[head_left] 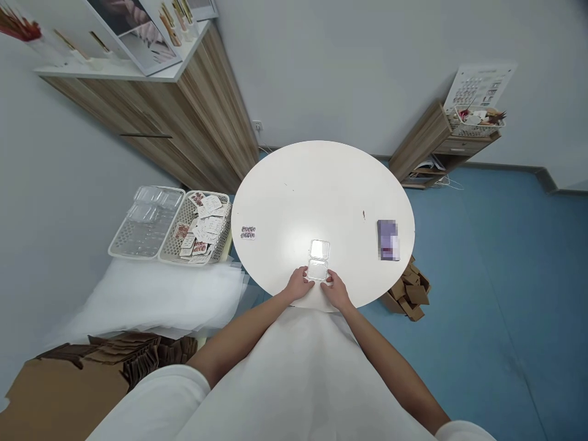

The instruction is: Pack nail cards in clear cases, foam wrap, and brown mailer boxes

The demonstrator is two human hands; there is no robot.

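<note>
A clear plastic box (317,269) with a hinged lid lies opened out on the round white table (316,177), close to the front edge. Its lid half points away from me. My left hand (298,284) grips the near half at its left side, fingers curled against the rim. On the opposite side my right hand (336,290) holds the same half with thumb and fingers. To the left on the table rests a small card with rows of dark nail-shaped pieces (248,233). At the right lies a purple box-shaped item (388,240), partly pixelated.
Left of the table stand a white basket of clear plastic boxes (149,222) and a basket of printed cards (198,228). White sheets (165,294) and folded cardboard (82,380) lie nearer me. A carton of cardboard pieces (411,291) sits on the floor at right.
</note>
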